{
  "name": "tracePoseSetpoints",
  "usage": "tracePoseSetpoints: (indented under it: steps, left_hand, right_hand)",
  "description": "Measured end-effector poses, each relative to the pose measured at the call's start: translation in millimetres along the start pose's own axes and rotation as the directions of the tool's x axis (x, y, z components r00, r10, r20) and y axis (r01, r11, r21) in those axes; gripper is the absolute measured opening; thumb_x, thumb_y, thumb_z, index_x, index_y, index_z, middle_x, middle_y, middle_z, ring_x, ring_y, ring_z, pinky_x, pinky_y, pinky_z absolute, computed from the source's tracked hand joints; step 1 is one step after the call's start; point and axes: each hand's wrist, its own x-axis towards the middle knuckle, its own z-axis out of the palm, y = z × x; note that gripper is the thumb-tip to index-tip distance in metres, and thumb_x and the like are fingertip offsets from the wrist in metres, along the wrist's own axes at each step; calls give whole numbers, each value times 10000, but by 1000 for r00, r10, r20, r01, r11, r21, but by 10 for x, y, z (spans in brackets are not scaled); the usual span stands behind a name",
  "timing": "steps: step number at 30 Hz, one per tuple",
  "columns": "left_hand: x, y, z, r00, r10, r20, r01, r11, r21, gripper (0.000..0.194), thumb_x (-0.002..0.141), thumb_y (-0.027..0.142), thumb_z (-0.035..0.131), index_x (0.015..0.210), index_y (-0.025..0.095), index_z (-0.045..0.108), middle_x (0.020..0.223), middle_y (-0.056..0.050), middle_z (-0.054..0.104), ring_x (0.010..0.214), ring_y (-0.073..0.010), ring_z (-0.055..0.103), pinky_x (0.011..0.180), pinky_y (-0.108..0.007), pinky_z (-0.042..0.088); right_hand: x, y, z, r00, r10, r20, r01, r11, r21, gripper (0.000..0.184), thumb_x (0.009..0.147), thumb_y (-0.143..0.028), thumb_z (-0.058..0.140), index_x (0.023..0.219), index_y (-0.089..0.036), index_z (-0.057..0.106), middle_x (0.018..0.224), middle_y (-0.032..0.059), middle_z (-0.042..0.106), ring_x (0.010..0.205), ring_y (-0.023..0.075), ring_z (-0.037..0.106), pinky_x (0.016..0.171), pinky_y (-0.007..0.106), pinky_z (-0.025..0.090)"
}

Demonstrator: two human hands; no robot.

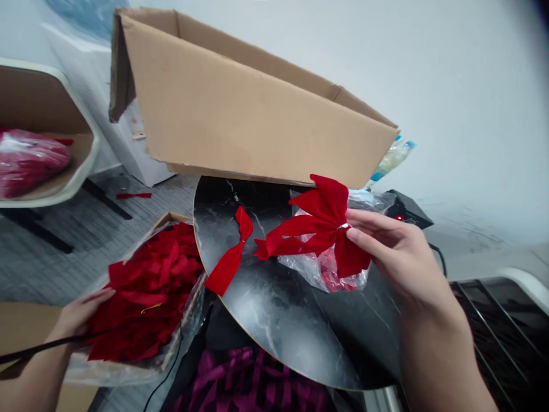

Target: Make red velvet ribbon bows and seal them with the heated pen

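Two hands are working: the right hand [398,257] is pinching a red velvet bow [319,226] at its centre above the black marble counter [274,337], the left hand [81,315] is lying open on red velvet strips [150,286]; a loose pinch could drop the bow.

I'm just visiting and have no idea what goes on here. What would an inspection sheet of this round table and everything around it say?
surface: round black marble-patterned tabletop.
job's things: red velvet bow pinched in the right hand; second red bow lying on the tabletop; red ribbon strips in a low cardboard box under the left hand.
clutter: clear plastic bag on the tabletop; large tilted cardboard box at its far edge.
hands: both bare.
cables: black cord across the left forearm; another by a black device.
surroundings: grey floor, white wall.
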Motion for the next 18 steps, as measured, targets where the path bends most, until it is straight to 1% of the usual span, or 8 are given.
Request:
tracePoseSetpoints:
  steps: [2,5,10,11,13,15,17,18]
  left_hand:
    - [-8,68,28,1000,14,23,-15,998,61,238,520,326,853,549,237,634,387,158,594,425,-153,599,469,-214,478]
    - [-32,367,3,992,109,-66,-102,989,102,198,601,328,810,620,239,635,378,166,545,437,-134,522,485,-175,387]
    - [-322,1367,-91,899,425,-109,-423,905,41,259,867,475,650,1023,269,672,777,83,720,856,-157,645,784,-235,513]
    - [-435,1586,-61,859,510,-34,-509,860,43,271,886,483,642,1027,256,688,814,67,717,843,-147,641,824,-241,508]
    - [-682,1961,109,629,708,322,-763,641,84,303,952,474,572,992,203,703,862,15,726,836,-160,640,852,-269,482]
    - [-910,2202,412,396,685,611,-900,420,113,370,946,532,569,991,196,717,902,-19,736,819,-189,639,777,-289,467]
    - [-1091,2294,750,314,660,683,-938,328,114,353,836,516,713,929,176,716,887,-45,718,805,-214,633,740,-305,452]
    - [-1162,2295,886,300,666,683,-947,292,131,285,853,434,700,935,160,707,931,-73,709,843,-229,630,764,-321,447]
  right_hand:
    - [-5,-8,10,999,-21,46,20,1000,14,378,851,-292,803,1224,-294,746,1150,43,788,1053,242,757,930,357,644]
    - [-3,2,23,995,-61,75,62,998,-19,452,811,-259,839,1248,-304,733,1147,32,788,1090,231,745,992,366,621]
    - [8,65,17,992,-106,73,109,993,-37,442,793,-260,852,1220,-302,745,1134,30,789,1086,235,748,990,373,624]
    - [8,83,11,993,-107,55,109,994,-33,427,796,-265,849,1210,-298,749,1118,33,793,1084,243,749,988,381,626]
    - [3,117,0,995,-100,19,100,994,-32,416,796,-280,848,1201,-296,754,1092,37,799,1077,257,753,969,390,635]
    - [-5,143,-10,996,-88,-5,88,996,-32,416,793,-297,850,1198,-300,755,1091,40,800,1068,265,756,939,384,647]
    - [-12,155,-16,997,-75,-20,74,997,-28,413,791,-315,850,1193,-303,757,1100,43,799,1053,263,761,916,371,653]
    - [-15,156,-19,997,-65,-27,65,998,-25,414,788,-324,851,1191,-302,759,1095,46,800,1039,261,765,901,361,657]
